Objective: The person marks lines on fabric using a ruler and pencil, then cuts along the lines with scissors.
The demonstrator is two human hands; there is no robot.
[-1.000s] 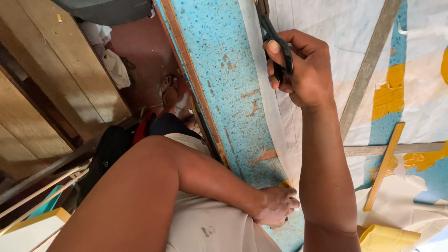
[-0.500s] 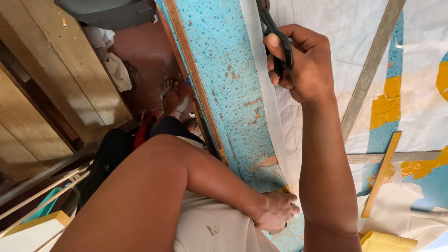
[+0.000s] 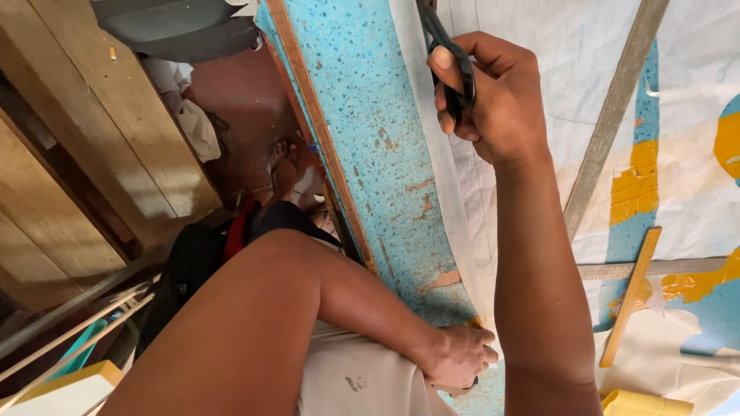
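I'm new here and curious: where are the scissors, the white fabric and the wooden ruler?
scissors point(image 3: 455, 58), head view, black handle loop.
white fabric point(image 3: 563, 62), head view, bare stretch right of hand.
wooden ruler point(image 3: 632, 296), head view, middle of its length.
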